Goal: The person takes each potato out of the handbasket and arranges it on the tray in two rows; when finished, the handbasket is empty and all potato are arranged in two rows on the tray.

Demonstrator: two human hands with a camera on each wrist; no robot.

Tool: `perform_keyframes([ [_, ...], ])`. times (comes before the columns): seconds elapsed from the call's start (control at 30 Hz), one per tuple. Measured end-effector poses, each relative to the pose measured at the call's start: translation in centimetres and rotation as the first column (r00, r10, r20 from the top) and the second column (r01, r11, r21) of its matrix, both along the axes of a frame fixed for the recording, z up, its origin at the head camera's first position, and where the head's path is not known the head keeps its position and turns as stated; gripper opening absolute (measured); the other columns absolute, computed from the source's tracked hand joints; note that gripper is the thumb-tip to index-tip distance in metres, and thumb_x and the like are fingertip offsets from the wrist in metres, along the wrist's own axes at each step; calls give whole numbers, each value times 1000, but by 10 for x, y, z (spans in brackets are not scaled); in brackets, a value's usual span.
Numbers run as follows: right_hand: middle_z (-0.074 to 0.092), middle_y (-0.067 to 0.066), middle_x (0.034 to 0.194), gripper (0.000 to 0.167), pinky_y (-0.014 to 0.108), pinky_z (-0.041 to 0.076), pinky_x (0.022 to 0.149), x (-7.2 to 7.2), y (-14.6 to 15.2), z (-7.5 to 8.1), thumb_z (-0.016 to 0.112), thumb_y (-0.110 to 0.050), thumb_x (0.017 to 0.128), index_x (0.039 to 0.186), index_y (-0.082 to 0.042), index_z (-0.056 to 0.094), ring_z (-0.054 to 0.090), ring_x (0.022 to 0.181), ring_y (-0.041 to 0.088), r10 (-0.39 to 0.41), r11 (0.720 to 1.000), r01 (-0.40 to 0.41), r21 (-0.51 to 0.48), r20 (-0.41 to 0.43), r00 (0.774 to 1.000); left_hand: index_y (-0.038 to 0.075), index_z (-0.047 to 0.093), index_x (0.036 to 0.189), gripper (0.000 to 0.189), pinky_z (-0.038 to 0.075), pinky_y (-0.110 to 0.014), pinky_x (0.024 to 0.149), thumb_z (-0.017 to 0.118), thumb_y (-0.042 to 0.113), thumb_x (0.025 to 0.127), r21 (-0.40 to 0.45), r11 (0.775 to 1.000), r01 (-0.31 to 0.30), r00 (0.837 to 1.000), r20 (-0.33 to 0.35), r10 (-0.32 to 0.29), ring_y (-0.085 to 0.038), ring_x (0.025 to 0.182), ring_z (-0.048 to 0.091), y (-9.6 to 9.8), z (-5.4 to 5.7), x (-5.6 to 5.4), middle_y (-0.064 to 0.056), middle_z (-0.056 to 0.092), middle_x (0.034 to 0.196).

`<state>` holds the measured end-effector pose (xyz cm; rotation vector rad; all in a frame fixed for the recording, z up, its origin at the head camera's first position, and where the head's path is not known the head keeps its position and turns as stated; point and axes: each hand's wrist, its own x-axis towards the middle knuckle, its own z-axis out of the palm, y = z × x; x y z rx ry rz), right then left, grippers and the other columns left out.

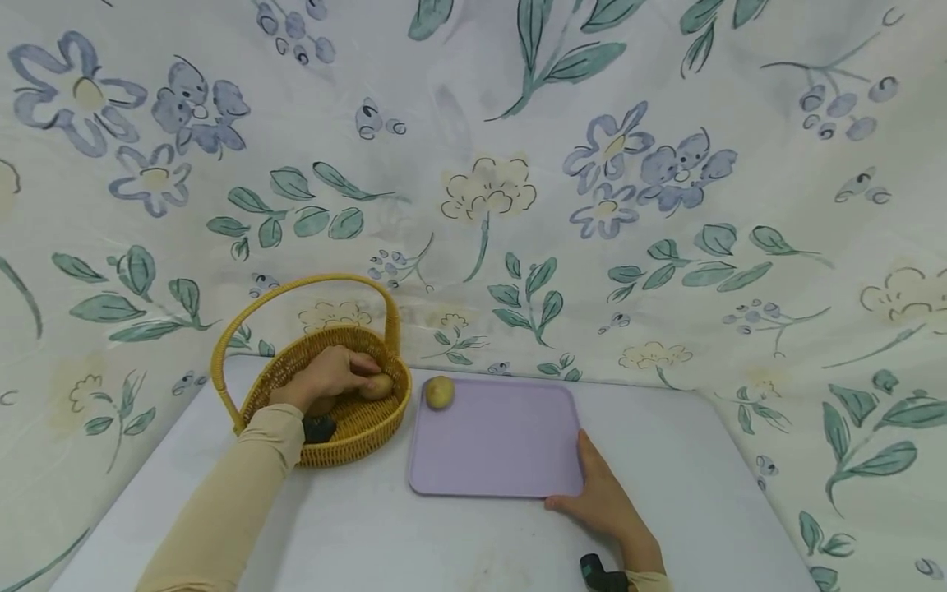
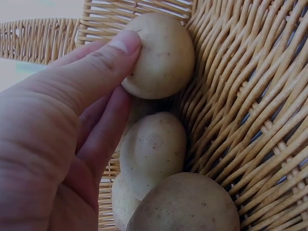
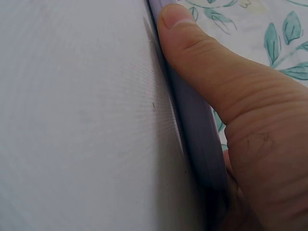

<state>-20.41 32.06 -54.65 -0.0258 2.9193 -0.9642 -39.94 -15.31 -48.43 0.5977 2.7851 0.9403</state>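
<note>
My left hand (image 1: 325,380) reaches into a yellow woven basket (image 1: 351,454) with a tall hoop handle. There it pinches a round, pale potato (image 2: 166,57) between thumb and fingers, close to the wicker wall. Below that one, in the left wrist view, lie more potatoes (image 2: 187,207), partly covering each other. A lilac rectangular tray (image 1: 496,444) lies right of the basket, with a single potato (image 1: 440,393) at its back left corner. My right hand (image 1: 602,497) grips the tray's front right corner, thumb (image 3: 192,43) along the front edge and fingers by the right side.
Both the basket and the tray stand on a white table (image 1: 355,526). Behind it hangs a floral cloth (image 1: 473,164), close to the table's back edge. The basket handle (image 1: 303,284) arches over my left hand.
</note>
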Motion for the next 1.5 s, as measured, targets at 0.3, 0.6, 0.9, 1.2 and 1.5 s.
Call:
perform_keyframes([
  [0.3, 11, 25, 169, 143, 56, 21, 127, 0, 0, 0, 88, -63, 65, 161, 7, 8, 16, 156, 44, 4, 1000, -4, 16, 0, 1000, 28, 80, 114, 32, 45, -59, 110, 84, 38, 84, -60, 998, 9, 1000, 29, -7, -35, 126, 63, 0, 2, 2, -6, 74, 127],
  [0.6, 10, 24, 170, 144, 55, 20, 127, 1, -1, 0, 88, -64, 65, 161, 6, 7, 15, 157, 43, 1, 1000, -1, 19, 6, 1000, 27, 77, 122, 49, 26, -77, 110, 85, 48, 79, -176, 984, 41, 999, -8, -43, -40, 127, 59, 3, 2, 3, -7, 70, 132],
  [0.9, 10, 24, 170, 144, 55, 20, 127, 1, -1, -1, 87, -64, 65, 161, 6, 7, 15, 157, 43, 2, 1000, -2, 19, 7, 1000, 26, 74, 126, 58, 24, -79, 108, 84, 55, 77, -218, 976, 29, 999, -16, -33, -39, 124, 60, 5, 0, 4, -8, 70, 130],
  [1.2, 13, 27, 169, 142, 57, 21, 126, 3, -1, 3, 89, -60, 65, 160, 8, 10, 17, 156, 46, 3, 1000, -3, 9, -31, 1000, 20, 75, 126, 52, 43, -59, 104, 86, 42, 80, -115, 991, 64, 998, 4, -64, -34, 118, 61, 8, 0, 4, -13, 65, 130],
  [1.5, 14, 28, 168, 142, 58, 22, 126, 3, -3, 3, 90, -59, 64, 160, 9, 11, 19, 155, 47, 8, 1000, -8, -7, -43, 999, 14, 75, 126, 49, 49, -53, 104, 86, 34, 82, -76, 992, 102, 995, 14, -101, -36, 122, 58, 8, 1, 5, -15, 66, 131],
])
